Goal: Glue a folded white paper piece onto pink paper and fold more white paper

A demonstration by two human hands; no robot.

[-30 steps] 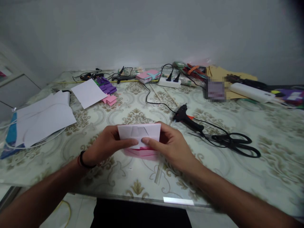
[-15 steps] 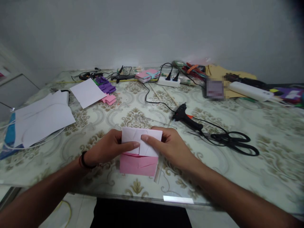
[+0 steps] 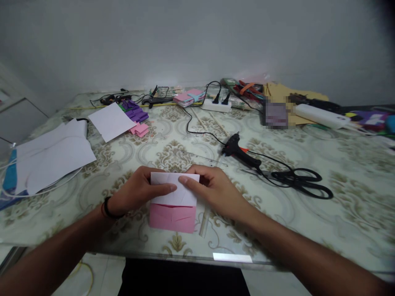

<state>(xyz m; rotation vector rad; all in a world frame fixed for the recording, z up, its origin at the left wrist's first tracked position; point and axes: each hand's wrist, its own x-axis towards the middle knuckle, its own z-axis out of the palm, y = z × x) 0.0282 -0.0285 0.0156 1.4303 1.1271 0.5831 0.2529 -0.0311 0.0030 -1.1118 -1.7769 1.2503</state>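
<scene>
A folded paper, white on its upper part and pink on its lower part, is held up near the table's front edge. My left hand grips its upper left side, thumb flat on the white face and fingers behind. On the upper right, my right hand pinches it the same way, its thumb tip close to the left thumb. A dark red line runs where the white part meets the pink. Behind and right of the paper lie a black glue gun and black-handled scissors.
White sheets lie at the left, with a square white sheet behind them. Purple folded pieces and pink pieces are beside it. A power strip and cables are at the back. A clear ruler-like strip sits near the paper.
The paper has shifted slightly left and down in both hands and sits straighter. The thumbs still press on its white part. The whole view has moved a little.
</scene>
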